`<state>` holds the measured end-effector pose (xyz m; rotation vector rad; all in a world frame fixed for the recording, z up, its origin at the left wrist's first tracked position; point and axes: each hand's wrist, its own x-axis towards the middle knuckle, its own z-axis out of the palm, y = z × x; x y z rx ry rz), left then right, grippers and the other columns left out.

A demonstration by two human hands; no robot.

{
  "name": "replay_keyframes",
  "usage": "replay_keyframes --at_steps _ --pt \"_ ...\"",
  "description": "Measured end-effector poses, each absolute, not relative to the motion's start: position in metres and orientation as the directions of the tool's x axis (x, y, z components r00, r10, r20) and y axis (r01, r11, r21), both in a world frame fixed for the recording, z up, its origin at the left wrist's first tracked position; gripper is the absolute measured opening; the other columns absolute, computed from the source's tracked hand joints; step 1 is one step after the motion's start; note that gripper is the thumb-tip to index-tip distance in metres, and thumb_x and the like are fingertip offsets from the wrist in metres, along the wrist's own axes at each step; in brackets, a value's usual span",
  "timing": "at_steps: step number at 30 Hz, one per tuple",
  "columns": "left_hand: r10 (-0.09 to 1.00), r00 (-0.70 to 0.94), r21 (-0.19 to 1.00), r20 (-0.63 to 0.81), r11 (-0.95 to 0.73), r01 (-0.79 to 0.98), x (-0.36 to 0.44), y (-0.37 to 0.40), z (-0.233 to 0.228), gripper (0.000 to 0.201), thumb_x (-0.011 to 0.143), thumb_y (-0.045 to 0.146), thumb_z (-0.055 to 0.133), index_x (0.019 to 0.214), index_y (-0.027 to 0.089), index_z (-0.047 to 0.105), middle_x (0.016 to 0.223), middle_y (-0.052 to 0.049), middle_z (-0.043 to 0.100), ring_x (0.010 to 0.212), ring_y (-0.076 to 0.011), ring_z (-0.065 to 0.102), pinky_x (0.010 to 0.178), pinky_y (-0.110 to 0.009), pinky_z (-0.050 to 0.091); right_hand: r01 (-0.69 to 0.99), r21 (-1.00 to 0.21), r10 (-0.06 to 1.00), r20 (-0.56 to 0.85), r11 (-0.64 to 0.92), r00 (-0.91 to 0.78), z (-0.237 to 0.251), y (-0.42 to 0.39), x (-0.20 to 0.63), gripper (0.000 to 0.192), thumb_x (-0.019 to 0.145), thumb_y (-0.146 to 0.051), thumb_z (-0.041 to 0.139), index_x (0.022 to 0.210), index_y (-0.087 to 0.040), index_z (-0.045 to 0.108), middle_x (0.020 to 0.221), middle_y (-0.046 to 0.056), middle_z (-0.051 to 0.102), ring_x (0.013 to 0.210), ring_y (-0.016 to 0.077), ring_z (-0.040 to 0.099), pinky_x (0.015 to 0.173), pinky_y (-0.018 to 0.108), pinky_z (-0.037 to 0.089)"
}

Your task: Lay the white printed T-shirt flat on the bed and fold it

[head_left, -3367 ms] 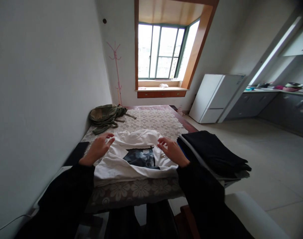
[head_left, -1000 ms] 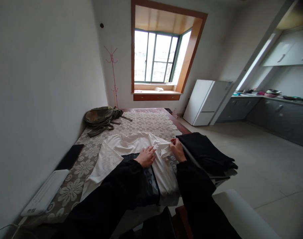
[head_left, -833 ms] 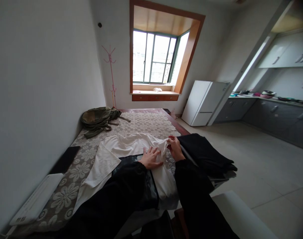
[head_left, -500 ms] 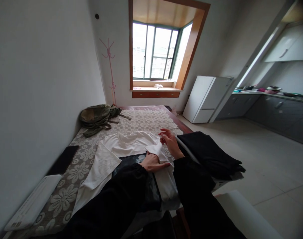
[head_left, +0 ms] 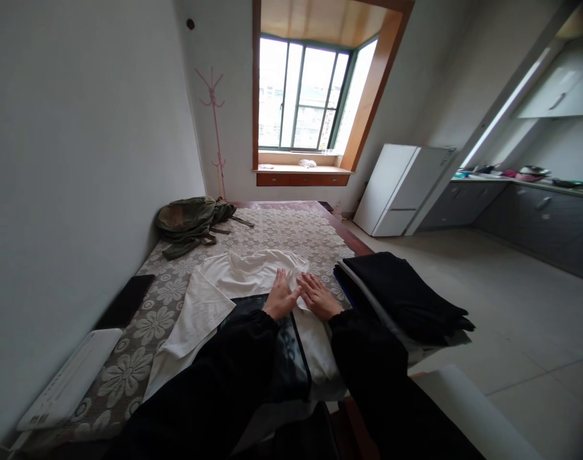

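A white T-shirt (head_left: 209, 300) with a dark printed panel lies spread on the table (head_left: 291, 233), which has a floral lace cloth. My left hand (head_left: 280, 299) rests flat on the shirt near its right side, fingers together pointing away from me. Right beside it, almost touching, my right hand (head_left: 318, 296) presses flat on the folded-in right sleeve, fingers spread. Neither hand grips anything. Both arms wear black sleeves, which hide the shirt's lower middle.
A stack of folded dark clothes (head_left: 406, 294) sits at the table's right edge. A green backpack (head_left: 190, 217) lies at the far left, a black flat object (head_left: 126, 300) and a white device (head_left: 64, 380) by the wall. Fridge (head_left: 399, 188) and kitchen counter (head_left: 526, 191) stand right.
My right hand pinched the shirt's right sleeve, folded it inward over the shirt, and let go. Both hands now lie flat side by side on the fold.
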<state>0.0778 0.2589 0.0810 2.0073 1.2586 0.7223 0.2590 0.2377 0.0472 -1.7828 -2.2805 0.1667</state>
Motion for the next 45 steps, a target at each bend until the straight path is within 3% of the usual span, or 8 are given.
replay_keyframes --at_steps 2,7,13,18,27,33,39,45 --pt "0.899 0.428 0.730 0.096 -0.356 0.584 0.060 0.258 0.084 0.085 0.090 0.046 0.055 0.157 -0.001 0.029 0.167 -0.025 0.023 0.157 -0.0315 0.017 0.127 -0.040 0.018 0.958 -0.197 0.978 0.058 0.208 -0.200 0.049 0.237 0.261 0.057 0.101 -0.034 0.038 0.157 -0.023 0.039 0.168 0.010 0.028 0.156 0.0318 0.020 0.124 0.056 0.021" --pt "0.886 0.461 0.600 -0.047 -0.344 0.723 -0.036 0.277 0.103 0.051 0.091 0.041 0.053 0.138 0.023 0.060 0.143 -0.007 0.064 0.134 -0.0240 0.057 0.111 -0.030 0.042 0.964 -0.265 0.999 0.015 0.031 -0.028 0.066 0.256 0.264 0.064 0.098 -0.037 0.045 0.159 -0.027 0.033 0.168 0.010 0.030 0.150 0.0354 0.031 0.120 0.063 0.022" --pt "0.998 0.045 0.428 -0.036 -0.025 0.903 -0.160 0.333 0.120 0.044 0.087 0.029 0.054 0.127 0.015 0.063 0.136 -0.018 0.065 0.131 -0.0353 0.055 0.109 -0.045 0.039 0.927 -0.322 0.981 -0.024 -0.191 0.194 0.091 0.307 0.261 0.055 0.098 -0.043 0.043 0.145 -0.015 0.052 0.148 0.021 0.054 0.137 0.0375 0.046 0.111 0.054 0.034" --pt "0.993 -0.114 0.377 -0.001 0.106 0.920 -0.192 0.368 0.111 0.041 0.088 0.037 0.057 0.118 0.012 0.067 0.122 -0.020 0.071 0.122 -0.0321 0.061 0.099 -0.035 0.045 0.903 -0.344 0.963 -0.006 -0.256 0.271 0.096 0.345 0.260 0.041 0.096 -0.047 0.048 0.116 -0.018 0.069 0.128 0.019 0.066 0.127 0.0350 0.054 0.104 0.050 0.038" --pt "0.988 -0.137 0.411 0.067 0.098 0.907 -0.166 0.410 0.096 0.025 0.079 0.044 0.070 0.092 0.022 0.071 0.103 -0.010 0.077 0.103 -0.0285 0.069 0.081 -0.030 0.049 0.889 -0.417 0.970 0.065 -0.186 0.233 0.086 0.389 0.252 0.038 0.084 -0.044 0.069 0.111 -0.019 0.067 0.107 0.013 0.074 0.102 0.0272 0.067 0.080 0.032 0.046" --pt "0.970 -0.183 0.488 0.161 0.083 0.869 -0.169 0.408 0.086 0.024 0.092 0.044 0.056 0.101 0.023 0.066 0.104 -0.008 0.076 0.096 -0.0250 0.070 0.077 -0.030 0.049 0.900 -0.420 0.963 0.175 -0.117 0.207 0.073 0.400 0.245 0.014 0.090 -0.030 0.058 0.096 -0.021 0.067 0.108 0.011 0.073 0.107 0.0260 0.064 0.089 0.033 0.044" --pt "0.956 -0.187 0.522 0.224 0.045 0.852 -0.178 0.405 0.074 0.027 0.095 0.038 0.051 0.115 0.022 0.060 0.103 -0.010 0.074 0.097 -0.0272 0.070 0.082 -0.034 0.050 0.901 -0.420 0.944 0.238 -0.111 0.227 0.058 0.402 0.254 0.031 0.090 -0.015 0.049 0.119 -0.019 0.057 0.111 0.014 0.070 0.100 0.0267 0.065 0.085 0.034 0.044" --pt "0.975 0.062 0.542 0.214 -0.171 0.823 -0.177 0.407 0.072 0.033 0.088 0.023 0.051 0.117 0.026 0.066 0.110 -0.003 0.076 0.095 -0.0211 0.070 0.085 -0.031 0.052 0.893 -0.422 0.946 0.323 0.154 -0.010 0.051 0.410 0.257 0.046 0.072 -0.001 0.050 0.109 -0.025 0.063 0.114 0.008 0.070 0.107 0.0243 0.063 0.089 0.031 0.046"
